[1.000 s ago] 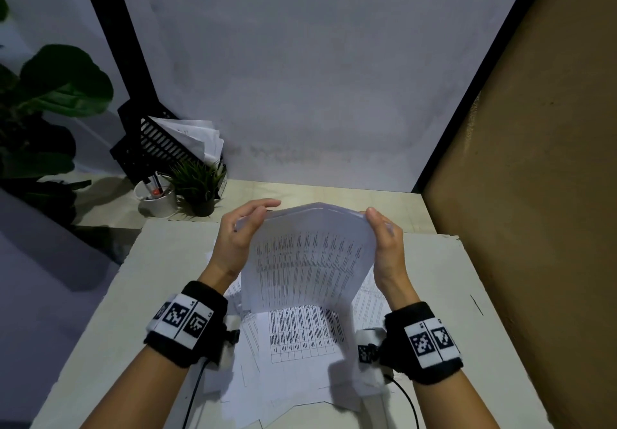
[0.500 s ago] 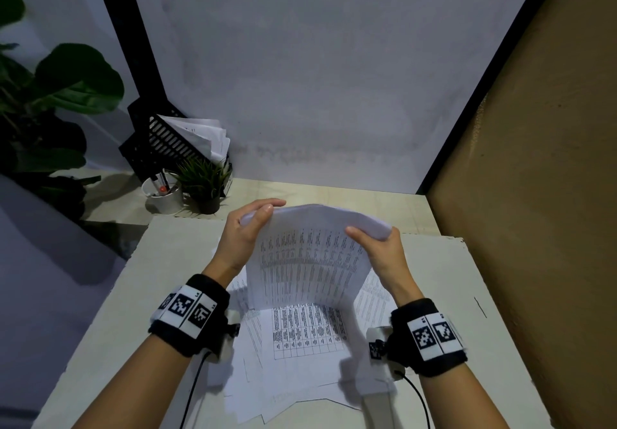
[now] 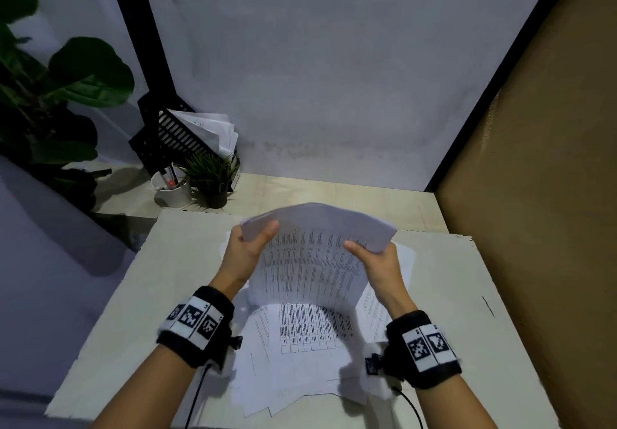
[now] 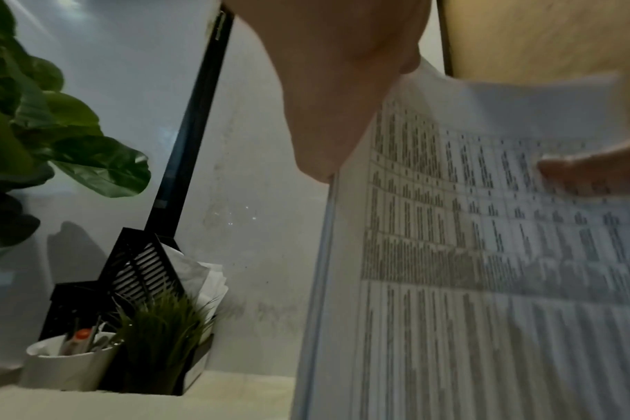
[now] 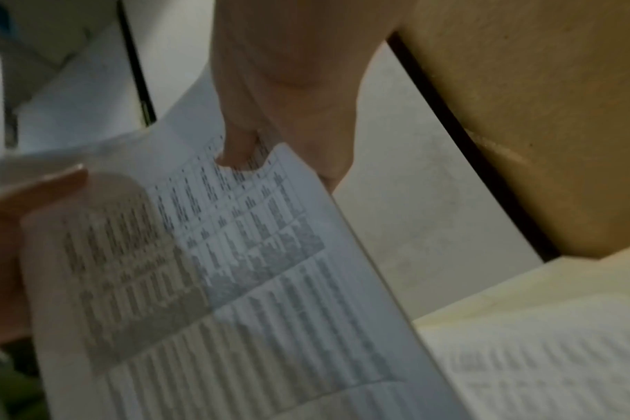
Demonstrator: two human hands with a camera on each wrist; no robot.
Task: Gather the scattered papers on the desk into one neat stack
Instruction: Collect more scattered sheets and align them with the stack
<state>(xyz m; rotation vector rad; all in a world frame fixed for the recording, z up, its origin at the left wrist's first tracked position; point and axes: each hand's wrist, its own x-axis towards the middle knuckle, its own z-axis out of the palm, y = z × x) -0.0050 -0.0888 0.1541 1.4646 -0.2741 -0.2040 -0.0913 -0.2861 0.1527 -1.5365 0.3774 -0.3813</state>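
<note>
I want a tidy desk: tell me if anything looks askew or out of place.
The loose sheets on the desk lie fanned at mixed angles, corners jutting at the near edge. The sheaf held upright by the left hand and right hand bows.

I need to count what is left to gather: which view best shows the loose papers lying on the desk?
The head view: the loose papers lie fanned out on the desk under the held bundle. The right wrist view catches only one blurred sheet at lower right. The left wrist view shows none; the bundle fills it.
</note>
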